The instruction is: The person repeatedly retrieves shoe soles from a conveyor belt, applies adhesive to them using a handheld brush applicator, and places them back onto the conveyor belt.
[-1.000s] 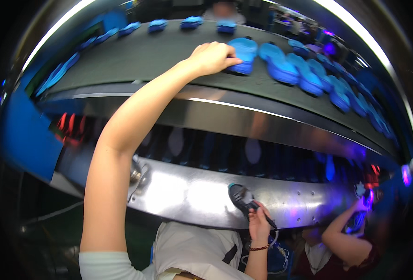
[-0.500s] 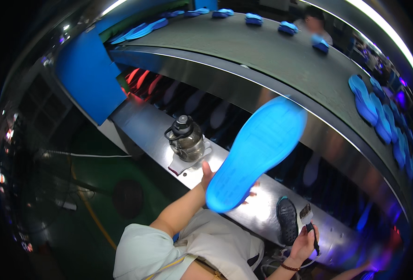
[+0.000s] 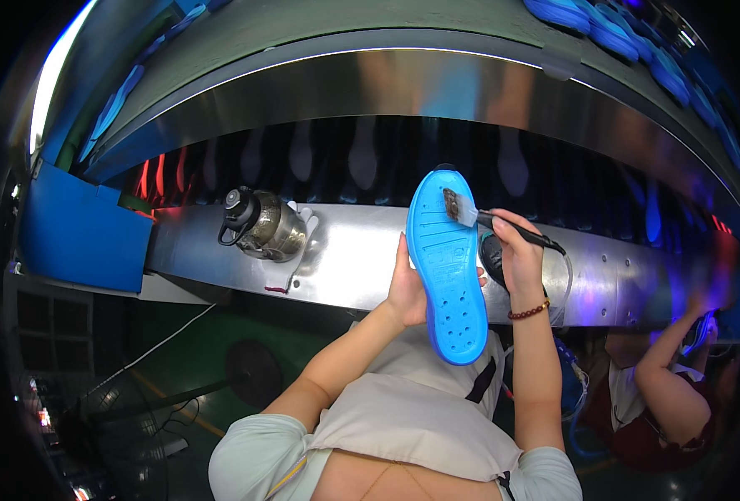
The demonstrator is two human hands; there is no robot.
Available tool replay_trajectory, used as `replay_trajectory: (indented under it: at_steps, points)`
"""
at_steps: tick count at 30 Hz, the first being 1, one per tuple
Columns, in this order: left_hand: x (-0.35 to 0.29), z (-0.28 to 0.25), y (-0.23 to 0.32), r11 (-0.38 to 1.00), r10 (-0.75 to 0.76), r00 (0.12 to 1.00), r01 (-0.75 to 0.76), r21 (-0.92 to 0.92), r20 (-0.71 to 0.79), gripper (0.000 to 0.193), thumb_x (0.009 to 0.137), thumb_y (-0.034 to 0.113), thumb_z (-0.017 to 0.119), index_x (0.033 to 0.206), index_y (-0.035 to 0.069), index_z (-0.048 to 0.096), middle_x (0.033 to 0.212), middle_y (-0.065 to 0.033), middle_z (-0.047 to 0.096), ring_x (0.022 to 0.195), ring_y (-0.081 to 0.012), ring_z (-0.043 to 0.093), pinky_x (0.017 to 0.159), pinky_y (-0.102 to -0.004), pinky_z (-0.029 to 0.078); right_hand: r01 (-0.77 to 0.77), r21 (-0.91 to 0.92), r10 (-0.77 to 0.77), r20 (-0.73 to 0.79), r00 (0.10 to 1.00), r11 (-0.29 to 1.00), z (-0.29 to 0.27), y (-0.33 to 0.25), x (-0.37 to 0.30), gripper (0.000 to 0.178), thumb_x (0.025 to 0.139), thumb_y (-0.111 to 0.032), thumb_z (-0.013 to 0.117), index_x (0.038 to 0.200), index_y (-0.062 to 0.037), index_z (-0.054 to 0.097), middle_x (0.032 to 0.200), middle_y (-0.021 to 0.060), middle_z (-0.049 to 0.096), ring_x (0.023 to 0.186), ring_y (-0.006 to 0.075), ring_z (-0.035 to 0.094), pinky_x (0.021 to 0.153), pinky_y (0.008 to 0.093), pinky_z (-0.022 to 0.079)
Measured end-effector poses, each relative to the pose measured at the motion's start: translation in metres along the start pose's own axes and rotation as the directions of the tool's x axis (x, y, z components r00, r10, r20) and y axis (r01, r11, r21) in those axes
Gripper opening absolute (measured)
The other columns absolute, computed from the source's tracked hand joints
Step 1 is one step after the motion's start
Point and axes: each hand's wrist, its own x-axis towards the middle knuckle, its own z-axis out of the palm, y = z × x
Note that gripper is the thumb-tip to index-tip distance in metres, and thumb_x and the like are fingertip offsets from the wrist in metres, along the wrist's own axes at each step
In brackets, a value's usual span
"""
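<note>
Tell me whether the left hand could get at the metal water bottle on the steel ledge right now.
Probably not at once: the left hand is holding the blue shoe sole upright. The bottle lies to its left on the ledge with nothing between them.

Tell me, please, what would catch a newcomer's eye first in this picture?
The bright blue sole at centre, held upright by the left hand, stands out first. The right hand holds a brush whose bristles touch the sole's upper end. To the left, a dark bottle lies on the shiny steel ledge.
</note>
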Motion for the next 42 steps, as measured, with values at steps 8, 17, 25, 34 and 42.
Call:
replay_trajectory:
  at_steps: [8, 17, 25, 34, 42]
  points:
    - [0.006, 0.000, -0.016, 0.996, 0.086, 0.929, -0.068, 0.062, -0.360, 0.088, 0.076, 0.075, 0.015, 0.130, 0.008, 0.034, 0.122, -0.0129, 0.046, 0.111, -0.0252, 0.045, 0.096, -0.0400, 0.036, 0.331, -0.555, -0.287, 0.169, 0.943, 0.763, 0.038, 0.007, 0.001, 0.015, 0.072, -0.009, 0.065, 0.084, -0.0009, 0.065, 0.078, 0.0086, 0.064, 0.074, 0.0168, 0.060, 0.068, 0.0262, 0.045]
    - [-0.016, -0.012, 0.036, 0.939, 0.216, 0.943, -0.130, 0.318, -0.253, 0.096, 0.073, 0.077, 0.003, 0.130, 0.007, 0.034, 0.111, -0.0200, 0.052, 0.105, -0.0324, 0.051, 0.089, -0.0472, 0.042, 0.567, -0.598, 0.027, 0.702, 0.712, 0.566, 0.020, -0.030, -0.071, 0.015, 0.066, -0.008, 0.065, 0.080, -0.0028, 0.065, 0.076, 0.0105, 0.064, 0.070, 0.0227, 0.062, 0.066, 0.0305, 0.047]
    - [-0.005, 0.025, 0.009, 0.990, 0.016, 0.998, -0.007, 0.144, -0.065, 0.097, 0.071, 0.080, 0.009, 0.131, 0.007, 0.032, 0.115, -0.0218, 0.049, 0.102, -0.0345, 0.052, 0.088, -0.0478, 0.042, 0.388, -0.518, -0.138, 0.455, 0.880, 0.763, 0.039, -0.051, -0.033, 0.017, 0.072, -0.005, 0.067, 0.087, 0.0000, 0.065, 0.084, 0.0112, 0.064, 0.076, 0.0164, 0.061, 0.070, 0.0263, 0.048]
    - [-0.001, 0.042, 0.022, 0.948, 0.241, 0.931, -0.165, 0.271, -0.273, 0.093, 0.074, 0.076, 0.005, 0.125, 0.006, 0.039, 0.107, -0.0177, 0.054, 0.093, -0.0282, 0.057, 0.082, -0.0408, 0.048, 0.452, -0.433, -0.076, 0.651, 0.755, 0.780, 0.032, -0.060, -0.037, 0.018, 0.070, -0.001, 0.067, 0.088, -0.0012, 0.066, 0.088, 0.0111, 0.064, 0.081, 0.0172, 0.061, 0.075, 0.0277, 0.048]
    - [0.010, 0.039, 0.035, 0.782, 0.545, 0.831, -0.455, 0.426, -0.114, 0.102, 0.068, 0.081, 0.003, 0.113, 0.000, 0.045, 0.089, -0.0205, 0.059, 0.079, -0.0288, 0.060, 0.071, -0.0392, 0.050, 0.524, -0.420, -0.100, 0.703, 0.705, 0.741, 0.018, -0.057, -0.039, 0.022, 0.065, -0.001, 0.070, 0.087, -0.0042, 0.067, 0.086, 0.0099, 0.065, 0.081, 0.0183, 0.061, 0.075, 0.0292, 0.048]
